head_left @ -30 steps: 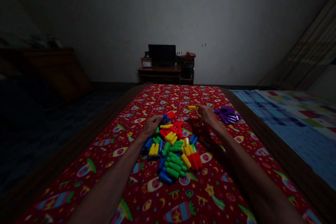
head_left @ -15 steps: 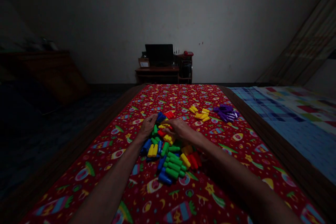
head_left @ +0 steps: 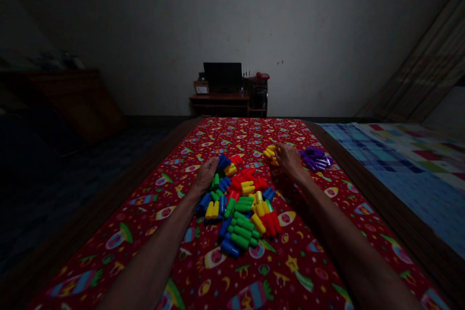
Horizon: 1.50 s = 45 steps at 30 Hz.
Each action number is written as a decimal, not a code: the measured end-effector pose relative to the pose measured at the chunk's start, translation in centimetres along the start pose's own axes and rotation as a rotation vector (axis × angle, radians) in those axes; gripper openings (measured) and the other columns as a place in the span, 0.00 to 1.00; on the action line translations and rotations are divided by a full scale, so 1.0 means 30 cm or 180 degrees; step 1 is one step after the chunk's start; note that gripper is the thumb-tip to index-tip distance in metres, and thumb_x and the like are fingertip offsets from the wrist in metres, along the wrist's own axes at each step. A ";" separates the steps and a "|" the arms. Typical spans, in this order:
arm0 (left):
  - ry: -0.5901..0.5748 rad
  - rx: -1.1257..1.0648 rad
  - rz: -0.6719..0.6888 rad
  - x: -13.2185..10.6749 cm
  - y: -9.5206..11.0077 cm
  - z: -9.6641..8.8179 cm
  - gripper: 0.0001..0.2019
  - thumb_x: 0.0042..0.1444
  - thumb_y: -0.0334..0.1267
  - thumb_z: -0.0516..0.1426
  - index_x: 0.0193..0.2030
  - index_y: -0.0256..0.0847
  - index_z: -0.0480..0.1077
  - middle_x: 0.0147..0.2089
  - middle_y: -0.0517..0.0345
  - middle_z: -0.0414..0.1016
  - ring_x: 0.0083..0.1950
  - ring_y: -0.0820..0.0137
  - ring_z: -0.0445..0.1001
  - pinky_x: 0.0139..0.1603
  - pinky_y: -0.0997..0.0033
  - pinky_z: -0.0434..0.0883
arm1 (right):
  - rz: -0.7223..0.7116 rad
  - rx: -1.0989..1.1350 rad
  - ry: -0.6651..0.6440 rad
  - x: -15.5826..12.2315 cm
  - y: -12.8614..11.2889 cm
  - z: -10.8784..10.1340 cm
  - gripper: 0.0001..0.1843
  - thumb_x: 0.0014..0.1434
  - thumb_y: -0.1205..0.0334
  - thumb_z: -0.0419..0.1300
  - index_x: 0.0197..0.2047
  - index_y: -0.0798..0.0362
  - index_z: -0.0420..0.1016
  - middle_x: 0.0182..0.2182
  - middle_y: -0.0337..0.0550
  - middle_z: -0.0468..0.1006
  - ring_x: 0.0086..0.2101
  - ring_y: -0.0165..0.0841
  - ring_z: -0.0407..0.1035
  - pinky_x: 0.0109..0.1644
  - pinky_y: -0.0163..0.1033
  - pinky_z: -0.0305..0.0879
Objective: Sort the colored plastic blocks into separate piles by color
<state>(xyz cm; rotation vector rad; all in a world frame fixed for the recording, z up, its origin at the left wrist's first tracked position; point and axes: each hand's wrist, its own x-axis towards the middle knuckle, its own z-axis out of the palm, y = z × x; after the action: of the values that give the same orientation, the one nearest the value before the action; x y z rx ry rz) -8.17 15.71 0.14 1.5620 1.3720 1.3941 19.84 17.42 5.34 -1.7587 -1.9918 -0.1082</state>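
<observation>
A heap of toy building blocks (head_left: 242, 230), in green, blue, red and yellow, lies on the red patterned cloth in front of me. My left hand (head_left: 208, 174) rests curled against its far left edge, beside a blue block (head_left: 224, 161); its fingertips are mostly hidden. Farther to the right, my right hand (head_left: 289, 157) is over a small group of yellow blocks (head_left: 270, 151). Its fingers are pinched on a yellow block, largely covered by the hand. Purple blocks (head_left: 315, 159) lie in a separate pile just right of that hand.
The red cloth (head_left: 232, 133) covers a long surface with dark edges. A bed with a blue and checkered cover (head_left: 392, 155) stands to the right. By the far wall is a desk (head_left: 220, 99) with a monitor (head_left: 223, 76); a wooden cabinet (head_left: 69, 101) stands left.
My right hand has moved from the mixed heap, away and to the right, to the yellow group. Red and yellow blocks it covered now show. My left hand has stayed nearly in place.
</observation>
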 end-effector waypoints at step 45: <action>-0.0871 -0.0359 0.0269 -0.002 -0.023 -0.004 0.28 0.52 0.56 0.58 0.54 0.39 0.72 0.53 0.46 0.77 0.57 0.56 0.72 0.59 0.57 0.67 | -0.1836 0.0344 -0.1736 -0.126 -0.195 -0.063 0.12 0.52 0.63 0.66 0.42 0.54 0.78 0.35 0.45 0.78 0.34 0.32 0.69 0.32 0.32 0.55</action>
<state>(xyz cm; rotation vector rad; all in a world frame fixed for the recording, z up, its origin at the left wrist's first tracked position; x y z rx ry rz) -8.46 15.81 -0.49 1.6807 1.0585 1.2295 15.07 12.28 6.96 -1.1734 -2.7889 0.3209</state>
